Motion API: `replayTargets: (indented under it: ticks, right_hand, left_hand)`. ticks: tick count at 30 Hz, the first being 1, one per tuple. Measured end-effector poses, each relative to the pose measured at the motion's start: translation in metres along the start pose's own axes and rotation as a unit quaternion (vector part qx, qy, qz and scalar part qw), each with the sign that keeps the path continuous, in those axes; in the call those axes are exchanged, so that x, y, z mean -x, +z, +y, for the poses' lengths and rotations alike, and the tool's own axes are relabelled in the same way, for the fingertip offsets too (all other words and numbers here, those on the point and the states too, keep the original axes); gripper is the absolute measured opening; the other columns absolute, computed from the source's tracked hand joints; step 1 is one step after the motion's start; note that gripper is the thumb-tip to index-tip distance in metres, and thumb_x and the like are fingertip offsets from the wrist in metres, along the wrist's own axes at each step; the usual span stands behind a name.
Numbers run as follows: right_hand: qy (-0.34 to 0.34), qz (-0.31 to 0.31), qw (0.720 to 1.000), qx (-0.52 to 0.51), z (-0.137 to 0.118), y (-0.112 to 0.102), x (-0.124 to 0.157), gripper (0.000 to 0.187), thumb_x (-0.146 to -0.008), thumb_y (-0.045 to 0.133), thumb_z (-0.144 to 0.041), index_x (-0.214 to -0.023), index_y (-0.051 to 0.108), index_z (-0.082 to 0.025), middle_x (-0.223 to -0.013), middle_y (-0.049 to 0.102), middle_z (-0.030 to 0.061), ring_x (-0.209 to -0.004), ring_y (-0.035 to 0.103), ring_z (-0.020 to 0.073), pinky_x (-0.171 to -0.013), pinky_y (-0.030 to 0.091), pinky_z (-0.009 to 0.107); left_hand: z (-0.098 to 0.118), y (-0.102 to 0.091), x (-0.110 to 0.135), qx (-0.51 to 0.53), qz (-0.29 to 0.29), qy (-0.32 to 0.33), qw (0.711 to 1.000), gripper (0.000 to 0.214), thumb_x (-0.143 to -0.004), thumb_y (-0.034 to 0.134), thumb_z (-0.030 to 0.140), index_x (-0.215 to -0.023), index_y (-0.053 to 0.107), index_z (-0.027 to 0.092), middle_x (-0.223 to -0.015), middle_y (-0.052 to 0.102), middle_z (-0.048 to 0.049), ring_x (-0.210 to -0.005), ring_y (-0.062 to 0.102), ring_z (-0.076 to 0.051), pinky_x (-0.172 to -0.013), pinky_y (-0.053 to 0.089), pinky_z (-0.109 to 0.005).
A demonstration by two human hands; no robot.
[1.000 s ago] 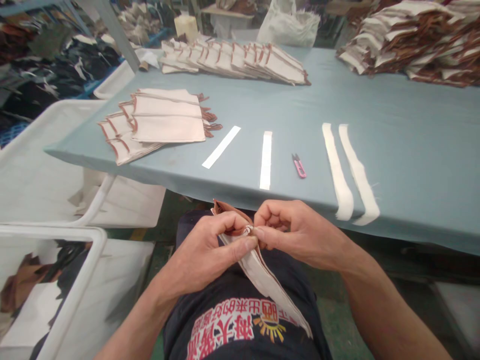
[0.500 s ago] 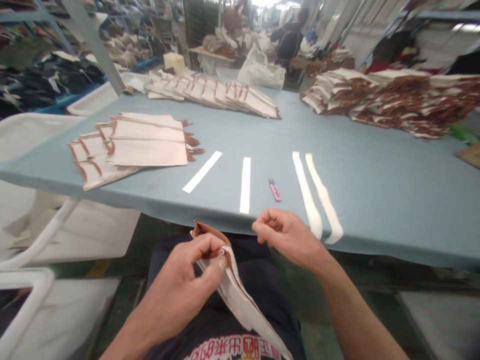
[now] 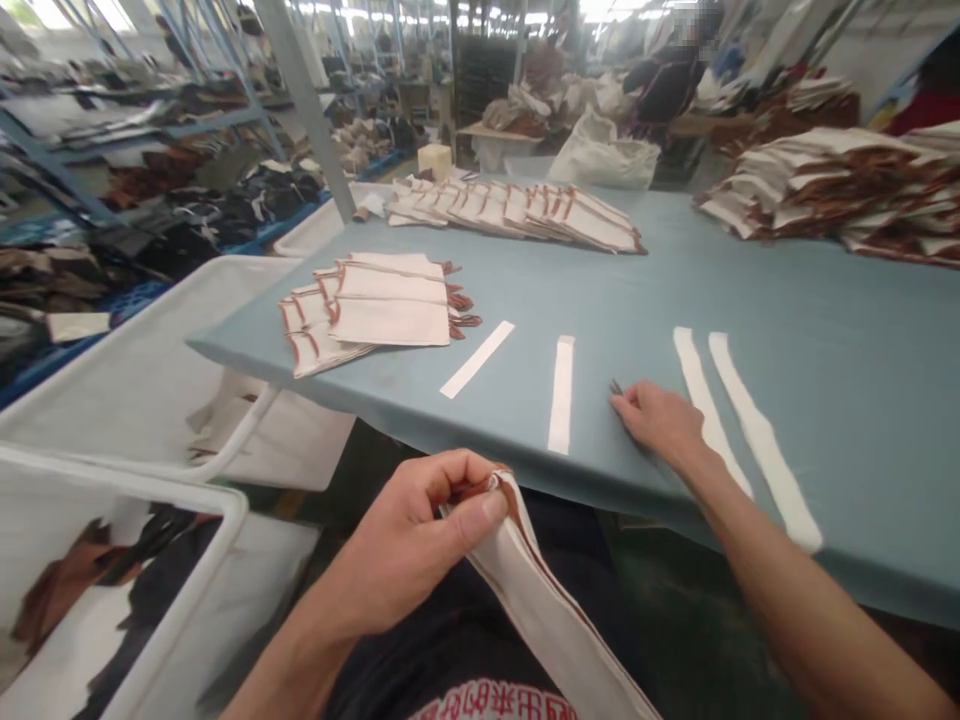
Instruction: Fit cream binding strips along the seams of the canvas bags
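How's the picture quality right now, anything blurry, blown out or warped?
Head view, top: overhead lights burn out to white; head view, left side: blue shelving looks smeared and stretched; head view, foreground: the left hand and cloth piece look clearer, while beneath the table falls into shadow.
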State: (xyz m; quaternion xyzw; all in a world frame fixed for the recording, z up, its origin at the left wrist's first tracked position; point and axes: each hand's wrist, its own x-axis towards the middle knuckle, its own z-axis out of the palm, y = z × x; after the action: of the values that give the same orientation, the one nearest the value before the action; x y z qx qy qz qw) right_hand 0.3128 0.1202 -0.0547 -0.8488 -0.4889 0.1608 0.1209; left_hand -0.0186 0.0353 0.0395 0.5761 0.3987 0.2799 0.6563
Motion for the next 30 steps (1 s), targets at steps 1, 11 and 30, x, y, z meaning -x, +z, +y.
replayTargets:
  ticks: [1, 11, 30]
  right_hand:
    - [-0.006, 0.002, 1.0, -0.021, 0.0, 0.0, 0.002, 0.019, -0.089, 0.059, -0.032, -0.076, 0.063, -0.018, -0.084, 0.072, 0.0165, -0.09, 0.067, 0.0313, -0.072, 0.04, 0.037]
    - [-0.168, -0.197, 0.902, -0.346, -0.019, -0.055, 0.132, 0.037, -0.096, 0.05, -0.059, -0.09, 0.056, -0.024, -0.054, 0.046, -0.0063, -0.041, 0.038, 0.0114, -0.038, 0.031, 0.024]
    - [-0.375, -0.105, 0.91, -0.142, -0.061, -0.055, 0.193, 0.011, -0.102, 0.052, -0.029, -0.094, 0.059, -0.026, -0.061, 0.062, -0.0049, -0.046, 0.049, 0.0127, -0.047, 0.033, 0.025]
  left_hand:
    - [0.0, -0.001, 0.001, 0.012, 0.0, -0.004, 1.0, 0.033, -0.095, 0.066, 0.046, -0.089, 0.068, 0.013, -0.081, 0.063, -0.0027, -0.074, 0.054, -0.014, -0.069, 0.043, -0.025]
    - [0.0, 0.004, 0.0, -0.022, 0.029, 0.001, 0.999, 0.024, -0.094, 0.064, 0.035, -0.082, 0.066, 0.014, -0.079, 0.063, -0.002, -0.073, 0.054, -0.014, -0.068, 0.044, -0.024]
    - [-0.005, 0.017, 0.004, -0.085, 0.071, 0.03, 0.993, 0.019, -0.094, 0.064, 0.029, -0.083, 0.069, 0.015, -0.082, 0.069, -0.0014, -0.074, 0.057, -0.014, -0.069, 0.044, -0.024]
